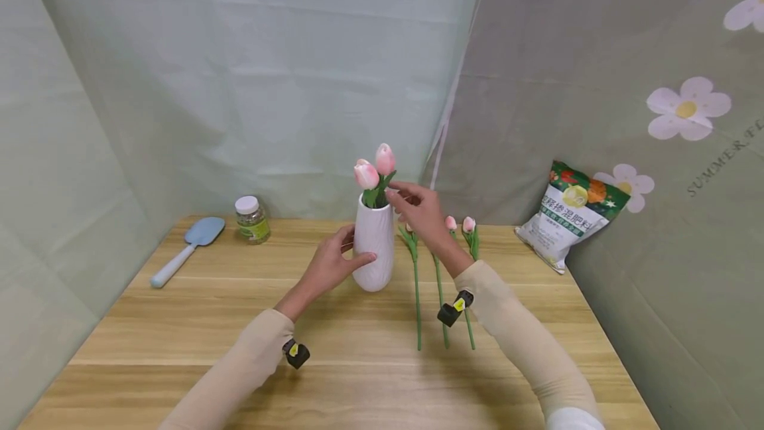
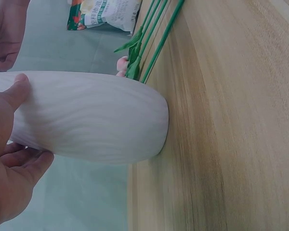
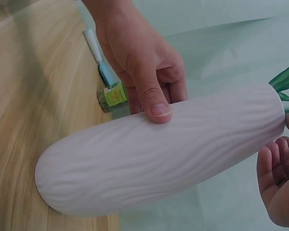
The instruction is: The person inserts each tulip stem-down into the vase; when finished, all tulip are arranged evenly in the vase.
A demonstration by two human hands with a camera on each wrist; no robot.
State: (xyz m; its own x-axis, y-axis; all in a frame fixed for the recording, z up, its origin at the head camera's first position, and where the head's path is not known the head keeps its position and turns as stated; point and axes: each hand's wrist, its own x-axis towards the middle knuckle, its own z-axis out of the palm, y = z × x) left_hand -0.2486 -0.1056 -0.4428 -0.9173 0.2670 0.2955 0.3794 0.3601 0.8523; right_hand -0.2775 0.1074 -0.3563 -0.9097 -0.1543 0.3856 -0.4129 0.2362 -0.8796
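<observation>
A white vase [image 1: 375,244] with wavy ridges stands upright on the wooden table. My left hand [image 1: 328,261] holds its side, thumb across the front and fingers behind, as the right wrist view shows with the left thumb [image 3: 156,103]. Two pink tulips [image 1: 366,174] rise out of the vase, their green leaves at the mouth. At the rim, my right hand [image 1: 420,214] pinches a tulip by its green part between thumb and forefinger, other fingers curled. Three more tulips [image 1: 417,297] lie side by side to the right of the vase, one bloom partly behind my right hand.
On the left lie a blue trowel [image 1: 204,231] and a white-lidded jar [image 1: 253,221] with a green label. A green-and-white bag [image 1: 564,214] leans against the right wall at the table's back corner. Fabric walls [image 1: 298,85] enclose the table's back and sides.
</observation>
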